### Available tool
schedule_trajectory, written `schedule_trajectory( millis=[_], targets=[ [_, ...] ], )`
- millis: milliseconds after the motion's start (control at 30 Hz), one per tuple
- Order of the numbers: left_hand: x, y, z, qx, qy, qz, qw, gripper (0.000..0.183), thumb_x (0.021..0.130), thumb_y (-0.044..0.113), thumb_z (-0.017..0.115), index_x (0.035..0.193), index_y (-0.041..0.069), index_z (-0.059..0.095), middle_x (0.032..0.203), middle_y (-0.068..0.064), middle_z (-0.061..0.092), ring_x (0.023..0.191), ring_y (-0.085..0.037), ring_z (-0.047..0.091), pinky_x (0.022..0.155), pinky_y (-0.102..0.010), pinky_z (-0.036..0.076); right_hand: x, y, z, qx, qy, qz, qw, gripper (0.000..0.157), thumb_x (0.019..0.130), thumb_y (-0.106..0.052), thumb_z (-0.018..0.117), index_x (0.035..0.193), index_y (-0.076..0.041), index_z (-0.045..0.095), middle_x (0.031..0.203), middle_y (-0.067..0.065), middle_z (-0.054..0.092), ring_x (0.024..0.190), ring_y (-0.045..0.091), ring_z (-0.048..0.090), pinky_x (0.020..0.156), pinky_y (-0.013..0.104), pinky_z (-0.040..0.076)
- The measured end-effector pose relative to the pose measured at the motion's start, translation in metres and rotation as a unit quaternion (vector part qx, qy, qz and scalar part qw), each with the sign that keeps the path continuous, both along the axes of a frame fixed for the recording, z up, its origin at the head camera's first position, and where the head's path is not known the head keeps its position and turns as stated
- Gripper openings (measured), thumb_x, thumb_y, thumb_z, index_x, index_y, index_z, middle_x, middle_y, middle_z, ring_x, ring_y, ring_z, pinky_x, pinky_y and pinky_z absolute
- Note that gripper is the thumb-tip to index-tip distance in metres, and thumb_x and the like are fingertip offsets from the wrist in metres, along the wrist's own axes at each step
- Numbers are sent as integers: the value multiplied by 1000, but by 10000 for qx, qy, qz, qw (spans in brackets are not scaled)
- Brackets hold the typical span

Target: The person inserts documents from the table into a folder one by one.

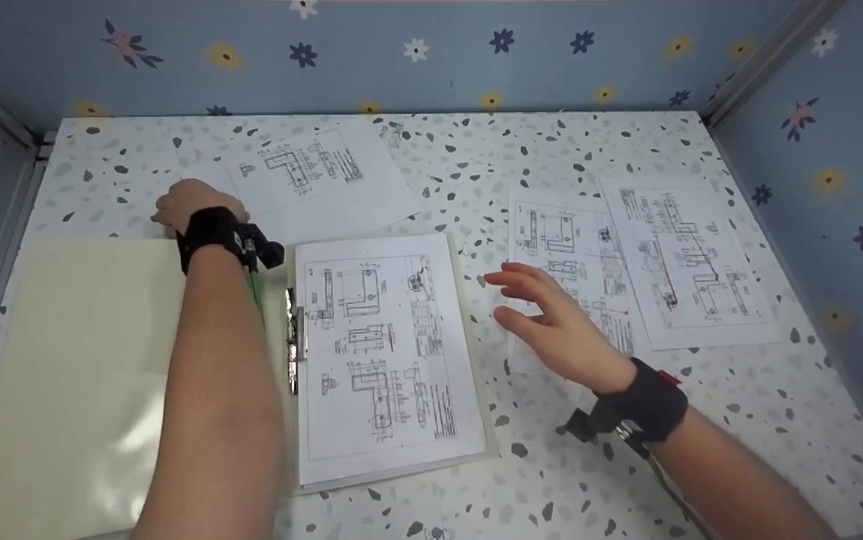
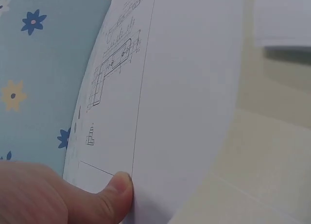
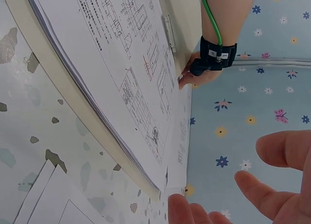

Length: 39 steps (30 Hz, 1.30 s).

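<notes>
At the back left, my left hand [image 1: 195, 202] pinches the corner of a printed drawing sheet [image 1: 371, 187]. Its thumb [image 2: 116, 190] lies on the sheet's face in the left wrist view; the other fingers are hidden behind the paper. An open folder [image 1: 79, 360] lies below that arm, and a stack of printed drawings [image 1: 394, 352] sits on its right side beside a metal clip [image 1: 294, 341]. Between this stack and the right-hand sheets hovers my right hand [image 1: 566, 337], fingers apart and slightly bent, holding nothing.
Two more drawing sheets, one [image 1: 529, 247] partly under my right hand and another [image 1: 702, 270] overlapping it, lie on the speckled table [image 1: 469, 165]. Flowered blue panels [image 1: 401, 52] stand behind the table and along its sides.
</notes>
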<state>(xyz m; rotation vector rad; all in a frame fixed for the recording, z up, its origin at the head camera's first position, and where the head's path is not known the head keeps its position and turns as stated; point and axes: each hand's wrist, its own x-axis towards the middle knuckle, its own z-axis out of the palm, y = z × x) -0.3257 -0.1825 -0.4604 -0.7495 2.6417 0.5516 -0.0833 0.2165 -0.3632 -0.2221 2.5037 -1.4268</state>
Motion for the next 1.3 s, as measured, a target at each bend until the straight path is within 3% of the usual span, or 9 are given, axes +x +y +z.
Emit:
schedule_trajectory(
  millis=[233, 500, 667, 767, 867, 967, 1133, 1233, 1300],
  targets=[
    [-3, -1, -5, 222, -54, 356, 9991, 71, 87, 29, 64, 140, -12, 42, 143, -32, 32, 128, -41, 33, 92, -41, 39, 1, 1, -1, 44, -39, -57, 10000, 41, 100, -10, 58, 141, -9, 54, 155, 11, 35, 134, 38, 44, 101, 53, 42],
    [2, -2, -1, 307, 15, 384, 9988, 63, 87, 23, 57, 140, -10, 46, 145, -35, 28, 131, -45, 27, 99, -48, 38, 1, -2, 1, -32, -92, 17, 10000, 40, 100, -10, 58, 141, -10, 54, 155, 11, 34, 134, 39, 42, 101, 54, 41],
    [17, 3, 10, 665, 360, 19, 9971, 61, 90, 21, 54, 143, -7, 44, 147, -32, 32, 138, -48, 25, 109, -61, 28, 0, -2, 2, -85, -67, 34, 9999, 41, 101, -10, 57, 141, -7, 53, 155, 12, 34, 135, 40, 42, 101, 55, 41],
    [25, 8, 18, 1036, 851, -377, 9903, 57, 94, 21, 57, 142, -5, 45, 144, -27, 43, 134, -46, 36, 109, -66, 22, -1, -2, 2, -68, -63, 71, 9999, 42, 101, -11, 58, 142, -7, 52, 155, 11, 34, 134, 39, 44, 101, 55, 41],
    [30, 11, 27, 1594, 1553, -641, 9728, 57, 96, 16, 61, 145, -1, 40, 142, -25, 48, 130, -42, 46, 110, -60, 30, -3, -5, 4, -106, -17, 141, 9998, 42, 101, -11, 58, 142, -6, 52, 155, 11, 34, 133, 39, 45, 102, 54, 42],
    [28, 14, 35, 1965, 2209, -918, 9509, 65, 92, 7, 66, 149, 8, 34, 142, -21, 50, 127, -36, 51, 102, -52, 44, -13, -2, -7, -124, 175, 148, 9997, 42, 101, -18, 60, 142, -15, 53, 153, 4, 37, 131, 32, 49, 101, 52, 43],
    [36, 32, 70, 2053, 3208, -1590, 9109, 76, 93, 3, 66, 155, 31, 30, 140, -8, 57, 125, -23, 55, 102, -42, 45, -28, -6, -3, -167, 594, -3, 9981, 48, 100, -14, 59, 146, -11, 47, 151, 7, 40, 132, 33, 48, 101, 53, 43],
    [47, 49, 96, 1798, 4132, -2150, 8664, 54, 96, 9, 65, 146, 25, 50, 128, -4, 67, 116, -16, 63, 98, -34, 48, -33, -16, 19, -166, 954, -148, 9952, 55, 99, -6, 58, 150, -1, 38, 154, 15, 37, 135, 35, 43, 103, 53, 42],
    [56, 61, 111, 1538, 4780, -2593, 8250, 34, 97, 15, 66, 130, 16, 66, 117, -5, 72, 106, -16, 68, 92, -31, 52, -38, -20, 27, -140, 1265, -296, 9914, 63, 96, -3, 61, 152, 0, 33, 156, 16, 33, 138, 33, 39, 104, 50, 41]
  ],
)
